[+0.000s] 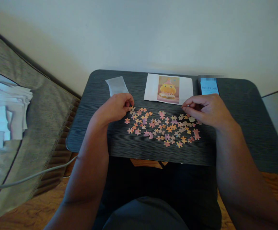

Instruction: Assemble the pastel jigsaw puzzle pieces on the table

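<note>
Many loose jigsaw puzzle pieces (169, 128), in pink, orange, yellow and purple, lie scattered over the middle of the dark table. At the upper left of this spread, my left hand (118, 107) has its thumb and fingers closed at a puzzle piece (132, 109). My right hand (207, 110) is over the upper right of the spread, thumb and index finger pinched together; anything between their tips is too small to make out. Behind the pieces lies a white sheet with a printed picture (169, 88) of a yellow figure in a pink party hat.
A clear plastic bag (117, 85) lies behind my left hand. A phone (209, 87) showing a running timer is behind my right hand. The dark table (86, 134) backs onto a pale wall. At left, a cable (45, 171) passes a cloth-covered surface with papers (14, 108).
</note>
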### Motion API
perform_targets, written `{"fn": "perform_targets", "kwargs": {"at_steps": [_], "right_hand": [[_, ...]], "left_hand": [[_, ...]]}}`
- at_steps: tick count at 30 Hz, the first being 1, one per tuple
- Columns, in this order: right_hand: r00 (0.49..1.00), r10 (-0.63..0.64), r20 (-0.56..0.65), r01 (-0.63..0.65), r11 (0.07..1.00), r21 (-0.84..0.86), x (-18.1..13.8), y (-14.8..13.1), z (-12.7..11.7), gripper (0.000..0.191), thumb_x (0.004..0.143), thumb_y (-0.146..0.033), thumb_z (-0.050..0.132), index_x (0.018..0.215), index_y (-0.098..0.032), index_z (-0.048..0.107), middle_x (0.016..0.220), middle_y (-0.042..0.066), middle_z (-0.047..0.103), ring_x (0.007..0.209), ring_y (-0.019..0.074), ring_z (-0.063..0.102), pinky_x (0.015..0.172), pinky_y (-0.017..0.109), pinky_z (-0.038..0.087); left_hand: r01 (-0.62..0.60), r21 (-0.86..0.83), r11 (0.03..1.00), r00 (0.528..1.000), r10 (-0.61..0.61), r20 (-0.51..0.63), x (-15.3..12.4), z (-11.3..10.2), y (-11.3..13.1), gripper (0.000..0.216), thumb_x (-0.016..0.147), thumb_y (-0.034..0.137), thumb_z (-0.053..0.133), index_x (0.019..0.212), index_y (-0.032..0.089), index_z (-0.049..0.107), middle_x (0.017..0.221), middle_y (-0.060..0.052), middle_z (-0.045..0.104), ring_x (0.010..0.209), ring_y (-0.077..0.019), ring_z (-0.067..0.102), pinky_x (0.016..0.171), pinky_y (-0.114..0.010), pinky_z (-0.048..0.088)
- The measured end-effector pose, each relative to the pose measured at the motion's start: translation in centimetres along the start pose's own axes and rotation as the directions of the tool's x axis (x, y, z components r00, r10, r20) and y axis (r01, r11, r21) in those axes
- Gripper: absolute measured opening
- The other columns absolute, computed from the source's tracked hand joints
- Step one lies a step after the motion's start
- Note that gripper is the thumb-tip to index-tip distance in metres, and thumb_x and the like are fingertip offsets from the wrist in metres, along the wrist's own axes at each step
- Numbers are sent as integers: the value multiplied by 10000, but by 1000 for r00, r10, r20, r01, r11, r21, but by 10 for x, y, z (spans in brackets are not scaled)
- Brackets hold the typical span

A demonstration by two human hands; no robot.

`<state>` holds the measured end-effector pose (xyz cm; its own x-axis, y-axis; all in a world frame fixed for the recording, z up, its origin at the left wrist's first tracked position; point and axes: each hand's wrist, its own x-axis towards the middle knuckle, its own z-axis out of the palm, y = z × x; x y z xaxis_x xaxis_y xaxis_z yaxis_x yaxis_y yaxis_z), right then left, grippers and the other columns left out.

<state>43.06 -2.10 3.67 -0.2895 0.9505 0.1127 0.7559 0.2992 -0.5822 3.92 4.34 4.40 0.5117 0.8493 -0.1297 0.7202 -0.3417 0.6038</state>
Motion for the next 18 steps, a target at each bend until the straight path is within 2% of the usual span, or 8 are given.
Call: {"fn": "perform_targets", "kwargs": {"at_steps": [5,12,15,18], "right_hand": [[1000,-2,-1,2,1000,0,0,1,1,89,950,-343,774,979,-293,841,800,13,802,645,195,709,610,367,497],[1000,-18,-3,18,1000,-1,1,0,0,104,954,-366,767,975,-297,843,802,18,813,640,192,707,598,354,510],[1000,-26,-10,26,1000,2,1,-1,0,99,946,-369,780,968,-296,843,802,21,812,658,199,715,614,363,508],[1000,-27,-4,27,999,20,2,-5,2,92,938,-378,791,947,-298,835,769,14,792,647,199,704,620,371,493]], "left_hand": [[-19,19,1000,999,20,-37,0,1,0,148,860,69,675,937,194,692,858,-14,681,772,-161,609,717,-302,462],[-18,-39,999,996,15,-86,-1,0,-1,76,855,126,737,862,199,719,818,-15,720,752,-153,632,709,-301,479],[-14,-115,993,996,3,-92,-1,0,0,54,862,138,748,859,191,737,801,-22,731,738,-147,644,694,-299,495],[-2,-292,956,994,-31,-106,-2,-1,3,42,860,153,781,869,176,748,792,-36,736,712,-137,641,669,-295,509]]}}
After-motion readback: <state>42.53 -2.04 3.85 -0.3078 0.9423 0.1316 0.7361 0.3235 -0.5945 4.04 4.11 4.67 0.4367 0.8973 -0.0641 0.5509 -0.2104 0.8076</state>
